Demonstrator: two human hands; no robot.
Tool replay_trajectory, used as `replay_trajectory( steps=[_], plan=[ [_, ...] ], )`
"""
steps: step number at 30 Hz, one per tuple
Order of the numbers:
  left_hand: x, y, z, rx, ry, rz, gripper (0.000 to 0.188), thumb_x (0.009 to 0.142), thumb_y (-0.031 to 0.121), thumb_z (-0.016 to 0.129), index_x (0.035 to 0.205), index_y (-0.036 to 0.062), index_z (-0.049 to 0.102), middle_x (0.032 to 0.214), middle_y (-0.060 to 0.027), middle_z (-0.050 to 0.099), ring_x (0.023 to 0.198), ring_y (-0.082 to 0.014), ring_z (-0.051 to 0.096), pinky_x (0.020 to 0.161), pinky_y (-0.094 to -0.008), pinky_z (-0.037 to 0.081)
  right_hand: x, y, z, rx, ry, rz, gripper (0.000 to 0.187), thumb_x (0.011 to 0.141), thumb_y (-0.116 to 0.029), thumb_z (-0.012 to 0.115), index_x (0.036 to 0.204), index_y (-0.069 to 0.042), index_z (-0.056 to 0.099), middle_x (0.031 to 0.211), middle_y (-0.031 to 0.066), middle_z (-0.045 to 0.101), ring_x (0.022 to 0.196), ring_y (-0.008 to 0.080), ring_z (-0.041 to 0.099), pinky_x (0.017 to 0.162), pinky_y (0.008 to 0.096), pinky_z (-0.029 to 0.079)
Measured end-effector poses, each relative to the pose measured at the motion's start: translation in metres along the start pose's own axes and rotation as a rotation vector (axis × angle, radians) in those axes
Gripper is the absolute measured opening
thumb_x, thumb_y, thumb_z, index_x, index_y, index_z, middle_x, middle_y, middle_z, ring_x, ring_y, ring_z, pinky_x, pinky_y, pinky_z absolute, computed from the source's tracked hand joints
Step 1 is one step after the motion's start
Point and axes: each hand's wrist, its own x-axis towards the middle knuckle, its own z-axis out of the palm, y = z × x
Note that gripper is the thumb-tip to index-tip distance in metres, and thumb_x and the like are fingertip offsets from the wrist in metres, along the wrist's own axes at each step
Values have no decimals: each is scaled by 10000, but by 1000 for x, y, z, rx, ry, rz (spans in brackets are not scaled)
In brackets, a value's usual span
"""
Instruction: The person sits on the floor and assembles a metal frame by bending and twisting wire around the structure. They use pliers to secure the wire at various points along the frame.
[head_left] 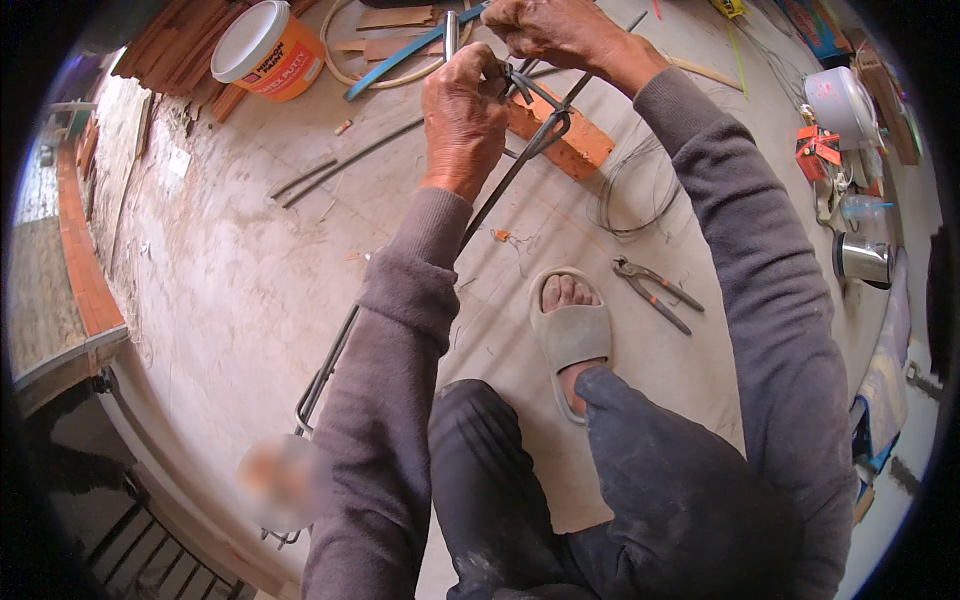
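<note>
A long, narrow rebar frame (497, 195) of thin steel bars with bent stirrups runs diagonally from the lower left to the upper middle. My left hand (466, 120) is closed on the frame at a stirrup, and a shiny metal tube (451, 35) sticks up just behind its knuckles. Farther up and to the right, my right hand (560, 38) is curled closed above the bars; its fingertips and whatever they grip are hidden. An orange brick (580, 148) lies under the frame. Pincers (655, 290) with orange-marked handles rest on the floor beside my sandalled foot (572, 320).
A coil of thin wire (630, 200) lies right of the brick. Loose steel rods (345, 160) lie to the left. A white-lidded orange bucket (270, 55), stacked reddish boards (170, 60) and a blue strip (395, 65) stand farther back. A metal cup (862, 258) is at the right.
</note>
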Motion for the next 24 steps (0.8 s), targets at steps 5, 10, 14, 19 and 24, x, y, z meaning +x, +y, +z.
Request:
replay_trajectory(
  steps=[5,10,14,19,24],
  plan=[
    [-1,2,-4,70,48,89,91,811,14,722,836,4,636,838,-133,658,764,-253,661,701,-366,510,9,0,7,-141,66,-183,109,806,-143,590,731,-71,622,795,129,664,756,318,688,675,449,551],
    [0,4,-4,30,75,103,85,811,8,720,829,10,638,828,-128,652,764,-261,653,707,-377,503,7,-2,13,-122,71,-157,113,782,-167,607,743,-69,650,764,130,660,729,325,672,663,438,547],
    [-1,14,-2,-55,28,43,72,795,-65,670,828,-18,626,818,-167,669,754,-304,668,702,-391,517,-2,20,21,18,-145,-76,98,759,-171,619,744,-83,658,736,138,660,713,331,666,635,437,530],
    [-1,11,-4,-51,11,12,53,823,-62,647,847,-18,629,815,-172,707,749,-287,700,699,-387,537,-13,18,8,298,-215,86,116,780,-168,588,716,-86,639,708,148,655,698,345,659,632,444,514],
    [0,6,-7,24,-32,-10,26,880,4,676,887,7,651,903,-121,753,808,-200,722,720,-350,570,-40,-1,-18,52,146,222,121,806,-176,591,786,-67,640,714,166,662,683,344,676,623,453,527]
  ],
)
